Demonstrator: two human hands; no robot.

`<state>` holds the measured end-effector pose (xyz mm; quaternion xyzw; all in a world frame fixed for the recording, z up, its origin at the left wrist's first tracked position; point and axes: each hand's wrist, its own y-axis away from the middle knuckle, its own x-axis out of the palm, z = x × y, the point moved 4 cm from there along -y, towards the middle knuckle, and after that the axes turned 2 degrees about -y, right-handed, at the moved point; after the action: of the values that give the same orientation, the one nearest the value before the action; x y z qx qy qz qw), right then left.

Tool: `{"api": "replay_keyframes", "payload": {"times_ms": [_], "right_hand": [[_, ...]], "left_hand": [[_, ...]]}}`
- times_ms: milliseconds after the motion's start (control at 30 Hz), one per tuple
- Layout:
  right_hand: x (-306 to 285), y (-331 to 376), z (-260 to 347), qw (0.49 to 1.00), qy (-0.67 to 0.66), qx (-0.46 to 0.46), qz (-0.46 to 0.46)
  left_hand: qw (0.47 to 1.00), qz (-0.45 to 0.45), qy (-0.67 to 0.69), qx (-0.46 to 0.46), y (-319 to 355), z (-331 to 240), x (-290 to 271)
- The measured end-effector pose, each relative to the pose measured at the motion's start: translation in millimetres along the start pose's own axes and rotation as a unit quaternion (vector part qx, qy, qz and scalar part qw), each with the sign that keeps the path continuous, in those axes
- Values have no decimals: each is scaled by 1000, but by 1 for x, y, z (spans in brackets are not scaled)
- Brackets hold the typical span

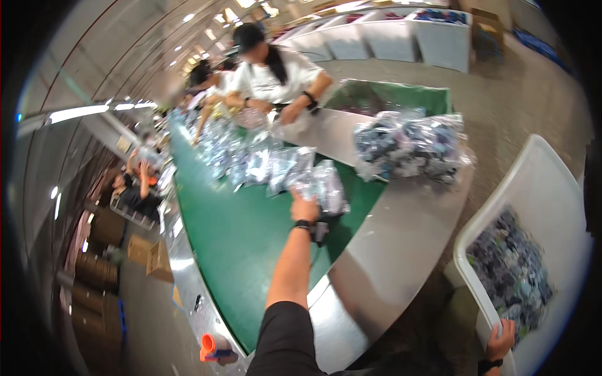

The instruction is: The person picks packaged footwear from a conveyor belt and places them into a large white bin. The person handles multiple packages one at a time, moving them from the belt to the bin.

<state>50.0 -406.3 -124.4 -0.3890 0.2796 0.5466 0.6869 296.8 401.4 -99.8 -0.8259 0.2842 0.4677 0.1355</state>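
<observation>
My left hand (305,208) reaches out over a green conveyor belt (232,263), its fingers closed on a clear plastic bag (331,188) of pale bundled items. Part of the grip is hidden and blurred. A row of similar clear bags (251,164) runs up the belt beyond it. At the lower right my right hand (500,339) is closed over the rim of a large white bin (465,247). Many small grey-blue bundles (511,269) lie inside that bin. Dark bands sit on both my wrists.
Larger clear bags of grey-blue bundles (411,147) rest on the metal side table (389,250). Behind stands a green-lined container (395,97). A co-worker (276,78) handles bags across the belt. An orange tape dispenser (213,346) sits at the near left edge. White bins (439,44) line the back.
</observation>
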Motion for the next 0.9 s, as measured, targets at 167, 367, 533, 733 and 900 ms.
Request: {"api": "replay_keyframes", "payload": {"times_ms": [167,367,533,733,900], "right_hand": [[7,8,-16,999,3,38,12],[5,9,-17,999,35,13,-3],[0,6,-5,1000,10,8,-1],[-1,6,-4,1000,4,-5,3],[2,7,-9,1000,9,-4,1]], "left_hand": [[980,-90,-33,173,81,-31,8],[919,-40,351,173,143,-4,-7],[869,43,487,80,220,22,-56],[894,-48,165,413,323,35,-117],[930,-81,53,356,352,60,-132]]}}
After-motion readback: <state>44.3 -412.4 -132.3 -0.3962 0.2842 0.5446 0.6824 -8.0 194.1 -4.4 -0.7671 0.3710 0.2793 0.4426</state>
